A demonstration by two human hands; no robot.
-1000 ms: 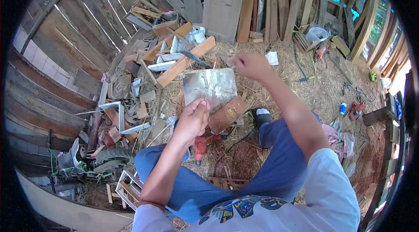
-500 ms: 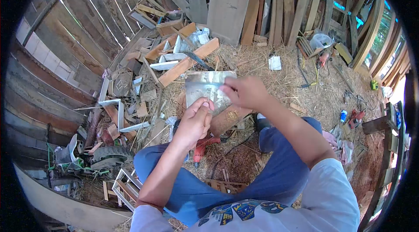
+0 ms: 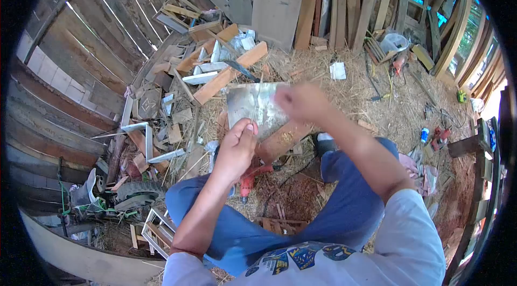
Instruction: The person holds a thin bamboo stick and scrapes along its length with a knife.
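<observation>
Reference: clock centred on the metal sheet (image 3: 241, 107); 12 points away from the wearer.
Red power tool (image 3: 247, 184): on the ground at 6, between the bent legs (image 3: 350, 189); within reach, untouched by either hand.
Left hand (image 3: 235, 151): at 7, grasping a thin strip (image 3: 261, 86) between thumb and curled fingers. The grip is at the near end, apparently to steady it and leave the rest exposed.
Wooden block (image 3: 283, 138): at 5, beside the sheet's near edge; whether it supports the sheet cannot be confirmed.
Right hand (image 3: 304, 103): at 3, over the sheet's edge, motion-blurred. Fingers appear bent; whether anything is held cannot be told.
Thin strip: rises from the left hand towards 12, across the view of the sheet, which presumably serves as a flat backing.
Dark flat tool (image 3: 242, 71): at 11, lying across an orange-brown plank (image 3: 215, 90), seemingly laid aside.
White paper (image 3: 337, 71): at 2, on straw-strewn ground.
Clear tub (image 3: 394, 43): farther off at 2.
Wide board (image 3: 277, 6): farthest, at 12, standing on end, likely leaned there for storage.
</observation>
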